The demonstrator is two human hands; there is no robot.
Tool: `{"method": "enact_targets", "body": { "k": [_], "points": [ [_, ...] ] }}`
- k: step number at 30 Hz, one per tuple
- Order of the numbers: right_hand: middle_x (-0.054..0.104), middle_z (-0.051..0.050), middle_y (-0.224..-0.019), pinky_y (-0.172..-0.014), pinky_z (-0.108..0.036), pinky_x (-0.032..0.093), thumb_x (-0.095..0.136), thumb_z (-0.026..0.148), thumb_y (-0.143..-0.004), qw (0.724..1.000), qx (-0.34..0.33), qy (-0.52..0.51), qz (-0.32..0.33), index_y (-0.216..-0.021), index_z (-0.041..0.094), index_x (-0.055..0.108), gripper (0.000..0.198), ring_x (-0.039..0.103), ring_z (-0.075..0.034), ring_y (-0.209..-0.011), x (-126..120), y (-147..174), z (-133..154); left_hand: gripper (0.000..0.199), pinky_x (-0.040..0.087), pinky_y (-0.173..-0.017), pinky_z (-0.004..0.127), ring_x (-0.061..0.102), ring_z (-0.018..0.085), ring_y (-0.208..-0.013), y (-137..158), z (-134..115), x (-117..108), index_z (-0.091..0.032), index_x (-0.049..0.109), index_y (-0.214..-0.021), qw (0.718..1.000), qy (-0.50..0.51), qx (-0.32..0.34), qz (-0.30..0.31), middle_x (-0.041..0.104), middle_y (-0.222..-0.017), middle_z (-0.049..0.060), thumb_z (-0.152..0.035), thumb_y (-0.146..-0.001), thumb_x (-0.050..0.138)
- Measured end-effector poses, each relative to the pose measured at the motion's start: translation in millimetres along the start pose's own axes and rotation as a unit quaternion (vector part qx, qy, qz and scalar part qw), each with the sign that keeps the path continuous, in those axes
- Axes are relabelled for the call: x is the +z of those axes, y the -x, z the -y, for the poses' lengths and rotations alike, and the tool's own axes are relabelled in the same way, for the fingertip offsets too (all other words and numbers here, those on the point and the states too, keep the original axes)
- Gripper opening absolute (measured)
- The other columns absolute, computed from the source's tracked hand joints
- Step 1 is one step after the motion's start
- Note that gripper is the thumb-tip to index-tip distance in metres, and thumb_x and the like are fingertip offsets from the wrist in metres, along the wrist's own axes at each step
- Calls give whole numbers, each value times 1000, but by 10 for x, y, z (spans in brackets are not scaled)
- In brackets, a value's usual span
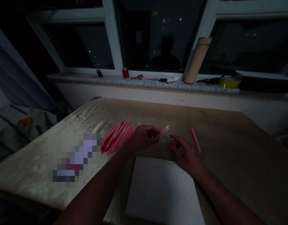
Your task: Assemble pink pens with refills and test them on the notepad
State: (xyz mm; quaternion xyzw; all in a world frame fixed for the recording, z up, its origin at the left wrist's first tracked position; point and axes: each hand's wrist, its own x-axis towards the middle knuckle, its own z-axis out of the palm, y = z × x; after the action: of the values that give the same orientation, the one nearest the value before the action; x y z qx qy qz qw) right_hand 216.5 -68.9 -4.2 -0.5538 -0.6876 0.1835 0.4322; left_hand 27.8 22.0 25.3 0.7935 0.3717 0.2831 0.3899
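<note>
My left hand (145,136) pinches a slim pink pen (164,130) above the table. The pen's pale, clear-looking end points up and to the right, and its other end shows below my fingers. Just right of it is my right hand (185,153), its index finger stretched toward the pen and the other fingers curled; I see nothing in it. A pile of pink pens (118,136) lies left of my left hand, with red showing among them. One pink pen (195,139) lies alone beyond my right hand. A spiral notebook (162,190) with lined paper lies open below both hands.
A blurred-out phone-like object (80,156) lies on the left of the cloth-covered table (219,125). On the window sill are a red jar (125,72), a leaning tan cylinder (197,61), yellow tape (229,82) and a dark box (265,82). The room is dim.
</note>
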Motion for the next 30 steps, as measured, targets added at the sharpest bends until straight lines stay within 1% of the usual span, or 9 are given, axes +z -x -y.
{"method": "enact_targets", "body": {
  "k": [3,5,7,10,13,17,20,25,30],
  "points": [
    [65,-3,-78,-68,-34,49,56,30,-82,990,43,-122,-56,-107,24,57,26,62,-18,-73,9,-23,53,26,42,-58,19,56,10,-63,27,-64,121,-12,66,-91,996,80,5,27,65,-74,4,-30,-73,59],
    [63,-2,-69,-62,-33,49,57,32,-81,970,86,-218,-69,-97,24,62,18,60,-17,-66,26,-44,80,28,42,-57,19,55,9,-62,49,-103,190,-13,66,-92,994,97,-1,52,65,-74,3,-32,-73,60],
    [62,-1,-67,-55,-29,47,59,34,-81,937,124,-321,-65,-93,23,63,17,57,-14,-58,54,-61,87,30,40,-54,19,54,9,-58,69,-129,249,-13,65,-93,991,110,-15,78,64,-71,3,-36,-76,58],
    [66,-2,-80,-51,-25,45,59,36,-81,863,164,-474,-60,-95,21,61,20,56,-11,-56,90,-74,73,32,40,-54,19,54,9,-58,82,-125,310,-12,64,-95,984,148,-20,94,65,-75,4,-38,-78,56],
    [67,-2,-85,-47,-24,45,58,37,-81,796,202,-565,-80,-100,25,56,22,58,-12,-56,63,-79,71,31,39,-54,18,52,8,-58,74,-80,322,-12,65,-92,983,147,-9,108,63,-71,3,-38,-80,54],
    [66,2,-78,-43,-22,42,51,44,-84,757,242,-604,-59,-100,31,52,21,55,-10,-48,-67,-87,82,30,36,-51,17,50,8,-55,56,-33,286,-11,67,-85,985,91,-20,144,60,-63,1,-37,-80,52],
    [61,2,-71,-42,-22,40,39,53,-86,751,225,-621,-14,-87,27,54,30,48,-9,-43,-150,-96,72,29,34,-48,17,47,7,-52,53,-29,270,-11,67,-81,979,85,-23,181,57,-60,0,-36,-81,51],
    [49,3,-62,-41,-24,36,30,57,-85,772,209,-600,-1,-73,24,50,40,35,-9,-39,-197,-101,43,32,31,-46,16,44,6,-49,64,-26,286,-11,66,-77,970,120,-45,204,53,-57,-1,-39,-80,51],
    [45,2,-59,-45,-26,38,24,55,-84,827,176,-534,5,-68,24,49,42,31,-11,-41,-209,-87,25,36,31,-46,17,44,6,-49,68,-12,287,-11,66,-78,964,145,-72,210,54,-58,0,-43,-80,51]
  ]
}}
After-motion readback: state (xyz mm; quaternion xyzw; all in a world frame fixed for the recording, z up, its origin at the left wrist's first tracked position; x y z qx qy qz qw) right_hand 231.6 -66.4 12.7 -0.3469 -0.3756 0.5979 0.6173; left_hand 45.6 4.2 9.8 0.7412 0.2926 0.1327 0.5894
